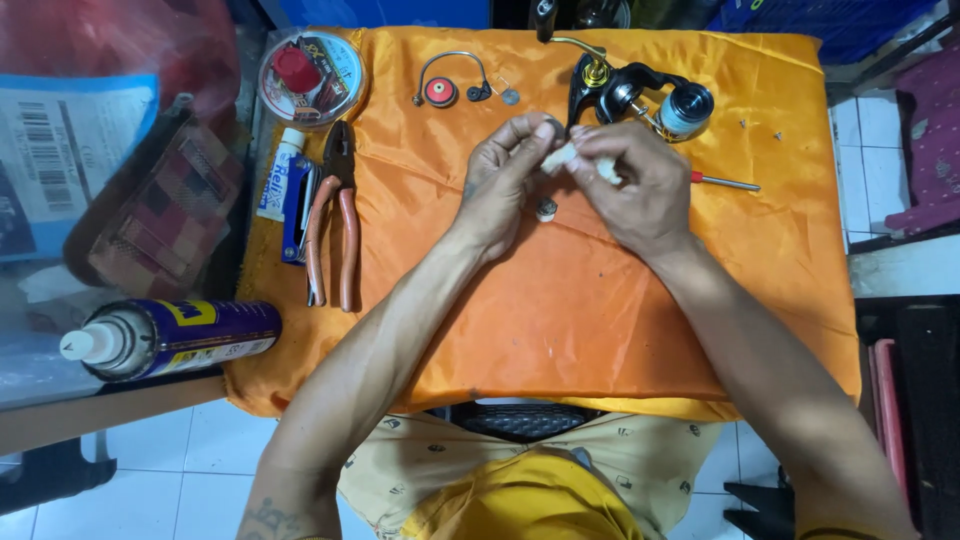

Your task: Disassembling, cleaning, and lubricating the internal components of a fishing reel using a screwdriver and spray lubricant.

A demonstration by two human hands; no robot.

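Note:
My left hand (505,180) and my right hand (640,185) meet above an orange cloth (560,310). Together they pinch a small pale piece (562,155) and a small round metal part between the fingertips. My right hand also grips a bit of white tissue (607,172). A small silver ring part (546,209) lies on the cloth just under my left hand. A black and gold fishing reel (640,95) lies just beyond my hands.
Orange-handled pliers (335,215) and a white tube (280,175) lie at the cloth's left edge. A line spool (310,75), a wire bail arm with a red roller (445,85), a red-handled screwdriver (725,182) and a blue spray can (170,338) surround the cloth.

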